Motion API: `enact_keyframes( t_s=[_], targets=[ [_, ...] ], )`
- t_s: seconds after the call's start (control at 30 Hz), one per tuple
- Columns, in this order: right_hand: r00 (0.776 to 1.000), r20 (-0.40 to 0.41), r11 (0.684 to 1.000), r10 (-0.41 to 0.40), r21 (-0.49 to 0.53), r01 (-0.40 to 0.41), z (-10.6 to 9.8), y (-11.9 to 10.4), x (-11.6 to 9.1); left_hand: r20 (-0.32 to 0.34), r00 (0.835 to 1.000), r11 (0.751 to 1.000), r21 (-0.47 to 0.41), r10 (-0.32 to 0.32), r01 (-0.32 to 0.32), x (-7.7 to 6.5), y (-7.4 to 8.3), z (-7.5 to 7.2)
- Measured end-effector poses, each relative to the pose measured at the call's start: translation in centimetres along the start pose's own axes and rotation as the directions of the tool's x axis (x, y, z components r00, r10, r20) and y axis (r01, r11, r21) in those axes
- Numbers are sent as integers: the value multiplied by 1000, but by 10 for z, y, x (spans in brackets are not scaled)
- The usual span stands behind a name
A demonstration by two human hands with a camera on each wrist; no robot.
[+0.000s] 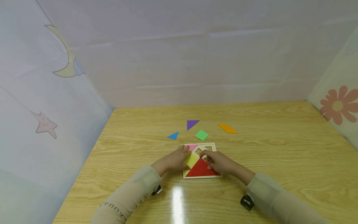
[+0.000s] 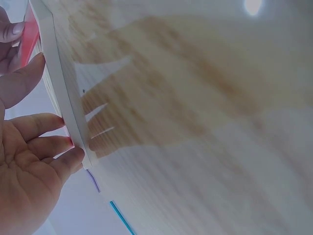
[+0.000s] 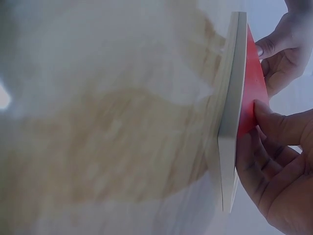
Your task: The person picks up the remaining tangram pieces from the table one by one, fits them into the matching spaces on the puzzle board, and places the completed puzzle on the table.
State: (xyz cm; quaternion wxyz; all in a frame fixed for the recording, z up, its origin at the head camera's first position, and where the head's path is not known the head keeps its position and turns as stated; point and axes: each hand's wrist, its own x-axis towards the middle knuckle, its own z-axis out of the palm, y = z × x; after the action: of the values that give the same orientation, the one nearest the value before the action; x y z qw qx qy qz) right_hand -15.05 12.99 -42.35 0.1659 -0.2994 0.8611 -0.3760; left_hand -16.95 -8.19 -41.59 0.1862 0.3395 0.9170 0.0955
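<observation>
Head: left grip (image 1: 177,159), loosely spread, rests on tray (image 1: 202,177) and yellow (image 1: 191,160), probably bracing; right grip (image 1: 219,162) pinches red (image 1: 199,169), tray beneath it. Blue (image 1: 173,136), purple (image 1: 191,124), green (image 1: 201,135), orange (image 1: 227,128) lie beyond both grips, likely for easy reach. Left wrist: fingertips (image 2: 78,154) against tray edge. Right wrist: thumb on red's face; red looks tipped up, probably for control.
</observation>
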Motion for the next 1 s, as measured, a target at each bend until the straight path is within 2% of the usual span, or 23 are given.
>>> enact_keyframes(
  t_s=[1.0],
  targets=[
    [999, 45, 999, 7, -49, -5, -3, 0, 3, 8, 1000, 1000, -5, -23, 23, -1, 1, 0]
  ],
)
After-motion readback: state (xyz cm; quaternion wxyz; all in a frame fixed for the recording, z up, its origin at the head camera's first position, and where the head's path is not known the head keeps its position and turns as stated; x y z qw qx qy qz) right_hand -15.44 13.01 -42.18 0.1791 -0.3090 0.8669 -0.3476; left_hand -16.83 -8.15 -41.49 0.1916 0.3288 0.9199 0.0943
